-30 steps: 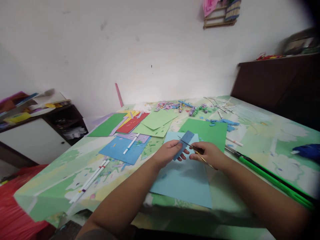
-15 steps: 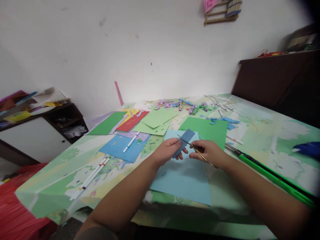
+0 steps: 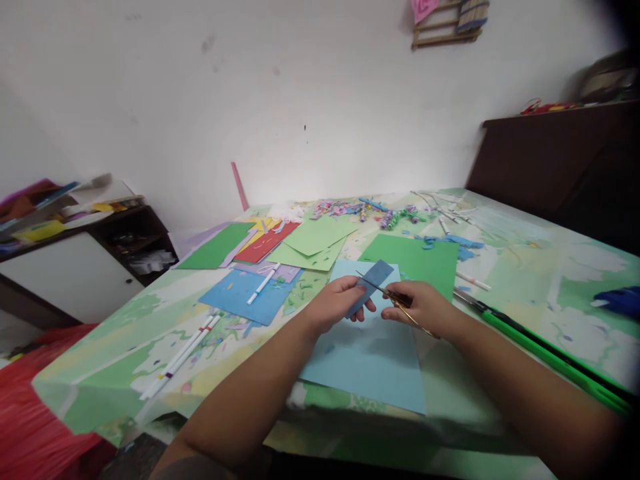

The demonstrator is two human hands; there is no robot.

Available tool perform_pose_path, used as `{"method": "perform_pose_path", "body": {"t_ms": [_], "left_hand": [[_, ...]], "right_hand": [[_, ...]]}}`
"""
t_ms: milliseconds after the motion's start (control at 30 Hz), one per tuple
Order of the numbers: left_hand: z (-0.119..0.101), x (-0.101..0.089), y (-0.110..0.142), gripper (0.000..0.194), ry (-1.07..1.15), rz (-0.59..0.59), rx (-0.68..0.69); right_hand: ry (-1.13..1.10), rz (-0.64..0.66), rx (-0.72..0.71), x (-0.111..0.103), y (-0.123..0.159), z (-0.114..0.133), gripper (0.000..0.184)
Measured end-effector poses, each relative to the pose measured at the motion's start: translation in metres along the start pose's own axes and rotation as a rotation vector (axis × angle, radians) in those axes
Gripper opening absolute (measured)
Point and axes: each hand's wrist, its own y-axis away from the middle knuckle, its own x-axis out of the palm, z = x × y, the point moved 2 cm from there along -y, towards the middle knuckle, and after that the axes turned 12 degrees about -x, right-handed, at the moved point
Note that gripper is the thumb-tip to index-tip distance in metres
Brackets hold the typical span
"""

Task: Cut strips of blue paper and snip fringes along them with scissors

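Note:
My left hand (image 3: 336, 303) pinches a narrow blue paper strip (image 3: 371, 283) and holds it up over a light blue sheet (image 3: 367, 353). My right hand (image 3: 423, 308) is closed round small scissors (image 3: 387, 294) with gold handles. Their thin blades lie across the strip's right edge. Both hands hover just above the table (image 3: 520, 280).
Coloured paper sheets (image 3: 280, 257), white pens (image 3: 183, 357) and paper scraps (image 3: 380, 215) cover the table's far half. A dark green sheet (image 3: 417, 259) lies beyond my hands. A long green-and-black tool (image 3: 545, 357) lies at the right. A blue object (image 3: 617, 300) sits at the far right; a dark cabinet (image 3: 560, 167) stands behind.
Both hands stay almost where they were, still on the strip and scissors. The view has shifted slightly.

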Motion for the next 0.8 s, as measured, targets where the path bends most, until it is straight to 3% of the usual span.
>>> {"method": "perform_pose_path", "body": {"t_ms": [167, 300, 567, 800], "left_hand": [[0.002, -0.002, -0.003, 0.005, -0.025, -0.008, -0.051], [0.004, -0.007, -0.004, 0.008, -0.027, -0.023, -0.008], [0.000, -0.018, -0.004, 0.017, 0.065, -0.200, 0.078], [-0.001, -0.017, -0.002, 0.019, 0.069, -0.177, 0.112]], "right_hand": [[-0.019, -0.012, 0.020, -0.001, -0.001, -0.003, 0.036], [-0.039, -0.027, 0.043, -0.002, -0.001, -0.004, 0.035], [-0.050, -0.039, 0.060, -0.001, 0.002, -0.006, 0.031], [-0.050, -0.003, 0.035, 0.003, 0.002, -0.004, 0.034]]}}
